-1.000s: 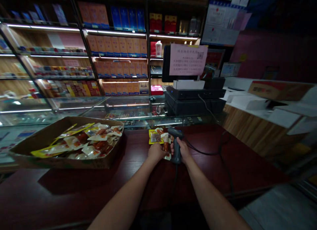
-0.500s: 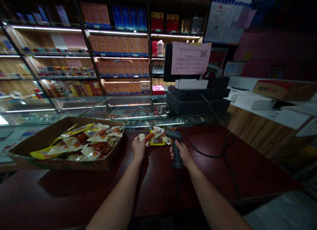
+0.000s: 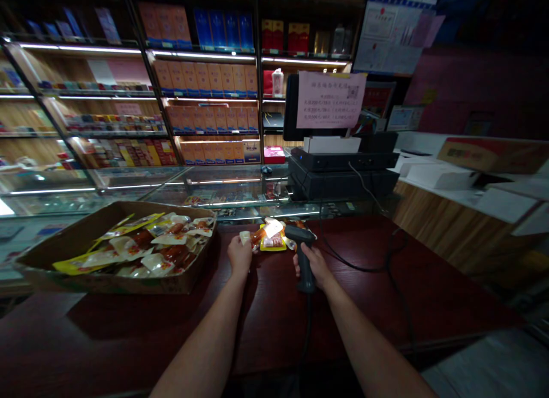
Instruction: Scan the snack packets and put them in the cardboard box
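Observation:
My left hand [image 3: 240,255] is closed on one end of a packaged sausage [image 3: 257,236], a reddish-brown stick in clear and white wrapping. A handheld barcode scanner [image 3: 305,261] is in my right hand [image 3: 317,265], fingers wrapped round its grip. The scanner's head points left, and bright light falls on the far end of the sausage's wrapper. Behind and below the sausage lies a yellow-edged snack packet [image 3: 273,242] on the dark red table [image 3: 266,318]. More wrapped pieces lie beside it, partly hidden by the scanner.
To the left stands an open cardboard box [image 3: 189,285] of wrapped snacks. A cable [image 3: 373,269] runs across the table on the right. Behind are a glass counter [image 3: 231,187] and a monitor [image 3: 291,109] with a pink notice [image 3: 329,100]. Shelves of boxed goods line the wall.
Bright light now shows on the sausage wrapper and yellow packet, where there was none before. Both hands and the scanner have stayed almost in place.

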The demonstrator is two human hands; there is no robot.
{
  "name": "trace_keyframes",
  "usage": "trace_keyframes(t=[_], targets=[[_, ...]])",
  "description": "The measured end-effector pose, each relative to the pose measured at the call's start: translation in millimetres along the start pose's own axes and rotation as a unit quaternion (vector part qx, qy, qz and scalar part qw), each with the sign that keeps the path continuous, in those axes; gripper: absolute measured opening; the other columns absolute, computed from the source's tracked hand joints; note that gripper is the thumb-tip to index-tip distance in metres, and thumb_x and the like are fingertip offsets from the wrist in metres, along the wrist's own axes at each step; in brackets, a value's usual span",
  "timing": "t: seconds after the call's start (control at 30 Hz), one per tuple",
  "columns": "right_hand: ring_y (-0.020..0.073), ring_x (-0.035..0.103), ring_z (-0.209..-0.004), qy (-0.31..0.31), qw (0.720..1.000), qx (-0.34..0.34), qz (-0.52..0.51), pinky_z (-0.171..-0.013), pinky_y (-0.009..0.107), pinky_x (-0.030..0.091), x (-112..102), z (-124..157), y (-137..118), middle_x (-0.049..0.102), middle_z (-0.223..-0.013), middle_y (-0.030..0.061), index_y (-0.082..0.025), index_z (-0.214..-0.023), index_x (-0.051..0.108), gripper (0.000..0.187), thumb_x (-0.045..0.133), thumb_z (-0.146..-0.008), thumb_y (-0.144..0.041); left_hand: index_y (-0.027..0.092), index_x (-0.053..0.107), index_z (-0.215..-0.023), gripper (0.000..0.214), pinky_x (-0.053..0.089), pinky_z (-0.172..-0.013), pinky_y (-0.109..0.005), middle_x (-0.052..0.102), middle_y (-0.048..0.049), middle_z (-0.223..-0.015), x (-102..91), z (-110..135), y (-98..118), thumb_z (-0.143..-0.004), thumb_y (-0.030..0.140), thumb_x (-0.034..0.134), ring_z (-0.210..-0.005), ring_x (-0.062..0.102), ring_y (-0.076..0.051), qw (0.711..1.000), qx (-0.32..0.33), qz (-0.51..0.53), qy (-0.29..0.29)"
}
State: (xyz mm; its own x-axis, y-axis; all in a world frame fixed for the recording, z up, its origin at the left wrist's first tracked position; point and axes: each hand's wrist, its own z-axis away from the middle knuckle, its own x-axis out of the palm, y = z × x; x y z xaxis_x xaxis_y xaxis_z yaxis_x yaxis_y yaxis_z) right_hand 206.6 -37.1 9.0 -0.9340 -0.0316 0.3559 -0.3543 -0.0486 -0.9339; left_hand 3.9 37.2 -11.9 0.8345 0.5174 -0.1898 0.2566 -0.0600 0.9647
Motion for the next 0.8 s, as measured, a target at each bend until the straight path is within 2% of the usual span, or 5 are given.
trace_keyframes(t=[0.17, 0.37, 0.5, 0.63, 0.8], targets=[[0.0106, 0.051, -0.034, 0.003, 1.000, 0.003, -0.009, -0.033, 0.023, 0.045, 2.1, 2.6, -3.1, 0.059, -0.050, -0.0027, -0.016, -0.084, 0.053, 0.041, 0.061, -0.070, -0.053, 0.011, 0.061, -0.089, 0.023, 0.049, -0.044, -0.024, 0.066, -0.0083, -0.079, -5.0, 3.7, 6.6, -0.069, 0.022, 0.058, -0.054, 0.062, -0.015, 1.000, -0.015, 0.015, -0.015], [0.0107, 0.050, -0.033, 0.004, 1.000, 0.006, -0.007, -0.033, 0.023, 0.045, 6.0, 1.8, -1.5, 0.058, -0.049, -0.0024, -0.016, -0.086, 0.053, 0.040, 0.061, -0.070, -0.052, 0.011, 0.058, -0.088, 0.021, 0.051, -0.046, -0.025, 0.065, -0.0074, -0.078, -2.8, 4.5, 3.4, -0.070, 0.022, 0.059, -0.056, 0.063, -0.016, 0.997, -0.039, 0.067, -0.014], [0.0112, 0.051, -0.033, -0.008, 1.000, 0.011, 0.001, -0.032, 0.023, 0.044, 22.8, -3.4, -1.0, 0.058, -0.049, -0.0020, -0.017, -0.083, 0.052, 0.038, 0.060, -0.071, -0.052, 0.012, 0.057, -0.085, 0.019, 0.053, -0.050, -0.026, 0.065, -0.0063, -0.077, -9.1, 0.6, 15.6, -0.069, 0.022, 0.060, -0.060, 0.064, -0.016, 0.989, -0.051, 0.135, -0.004], [0.0108, 0.050, -0.032, -0.069, 0.997, 0.015, 0.029, -0.032, 0.023, 0.045, 62.0, -8.5, -11.7, 0.059, -0.049, -0.0021, -0.017, -0.082, 0.051, 0.038, 0.059, -0.071, -0.053, 0.013, 0.053, -0.078, 0.018, 0.054, -0.054, -0.029, 0.061, -0.0014, -0.069, -39.5, -9.4, 43.8, -0.068, 0.026, 0.062, -0.059, 0.061, -0.014, 0.971, -0.013, 0.238, 0.029], [0.0099, 0.052, -0.034, -0.154, 0.988, 0.001, 0.029, -0.034, 0.021, 0.045, 127.7, -15.5, -24.9, 0.059, -0.050, -0.0029, -0.016, -0.085, 0.053, 0.041, 0.059, -0.070, -0.054, 0.016, 0.043, -0.066, 0.030, 0.055, -0.054, -0.030, 0.047, 0.0070, -0.057, -107.7, -35.4, 70.7, -0.062, 0.034, 0.067, -0.052, 0.054, -0.009, 0.951, 0.048, 0.274, 0.131]])
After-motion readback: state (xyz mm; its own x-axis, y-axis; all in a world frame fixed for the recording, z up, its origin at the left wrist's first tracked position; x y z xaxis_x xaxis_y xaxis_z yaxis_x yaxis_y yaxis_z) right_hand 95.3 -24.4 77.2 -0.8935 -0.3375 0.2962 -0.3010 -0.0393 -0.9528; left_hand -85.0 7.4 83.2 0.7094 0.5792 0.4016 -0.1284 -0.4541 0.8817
